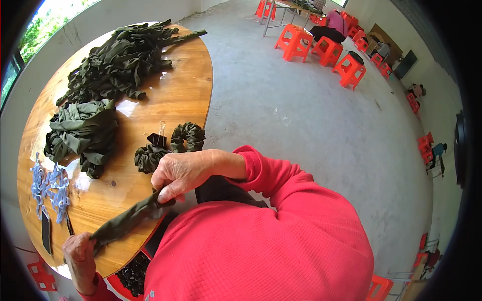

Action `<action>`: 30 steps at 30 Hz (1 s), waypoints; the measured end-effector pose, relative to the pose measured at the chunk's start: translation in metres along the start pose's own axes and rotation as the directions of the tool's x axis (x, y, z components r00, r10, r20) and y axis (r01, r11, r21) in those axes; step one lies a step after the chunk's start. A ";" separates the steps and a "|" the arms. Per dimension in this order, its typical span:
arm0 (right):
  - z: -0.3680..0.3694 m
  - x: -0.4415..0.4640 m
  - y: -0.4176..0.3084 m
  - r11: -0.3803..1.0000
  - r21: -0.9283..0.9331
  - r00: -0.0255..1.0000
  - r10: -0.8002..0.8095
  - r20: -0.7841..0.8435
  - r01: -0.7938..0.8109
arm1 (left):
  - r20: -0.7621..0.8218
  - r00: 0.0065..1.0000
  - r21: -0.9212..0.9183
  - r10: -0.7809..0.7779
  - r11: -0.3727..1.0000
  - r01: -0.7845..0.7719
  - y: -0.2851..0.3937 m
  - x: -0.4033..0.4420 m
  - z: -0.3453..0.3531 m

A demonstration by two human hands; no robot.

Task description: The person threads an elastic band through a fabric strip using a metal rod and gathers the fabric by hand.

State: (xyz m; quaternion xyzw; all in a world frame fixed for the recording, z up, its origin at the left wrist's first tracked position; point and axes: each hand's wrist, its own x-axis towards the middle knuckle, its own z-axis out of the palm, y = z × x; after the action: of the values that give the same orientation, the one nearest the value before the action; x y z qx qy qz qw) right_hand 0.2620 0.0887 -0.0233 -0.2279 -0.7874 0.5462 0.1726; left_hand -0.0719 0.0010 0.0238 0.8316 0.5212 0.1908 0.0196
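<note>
Grey smooth floor [301, 120] fills the right and far parts of a room with a pale wall [165, 12], and at the far left is a bright window [42, 25]. On the left side stands a large glossy wooden table [188, 95] with a rounded edge and visible knots. At the near right, a textured red top [261, 251] on the person's body hides a part of the floor. Red plastic stools [293, 42] stand well apart from the table, at the far right, and one person in a pink top [336, 21] is among them.

On the far part of the table lies a big loose heap of dark green cloth strips [120, 60]. Nearer is a compact bundle of dark green fabric [83, 128]. One narrow dark green cloth strip [125, 218] is stretched over the near edge: the right hand [183, 173] pinches its right end between thumb and fingers, and the left hand [79, 248] is closed on its left end.

Just beyond the right hand are two gathered dark green fabric rings [188, 138]; the hand partly covers the left one. Light blue thin loops [57, 188] lie at the left, near a flat black rectangular object [46, 231]. Smallest is a black binder clip [158, 139] with metal handles, beside the rings.
</note>
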 end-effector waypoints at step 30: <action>0.041 0.053 -0.004 0.797 -0.503 0.863 -0.473 -0.178 0.333 | 0.041 0.997 -0.219 0.061 0.974 -0.051 0.050 0.035 0.022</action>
State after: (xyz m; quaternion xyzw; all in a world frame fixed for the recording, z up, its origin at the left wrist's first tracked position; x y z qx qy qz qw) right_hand 0.1955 0.0839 -0.0324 -0.1657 -0.8886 0.2554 0.3431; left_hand -0.0084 0.0128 0.0258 0.8431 0.4729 0.2275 0.1177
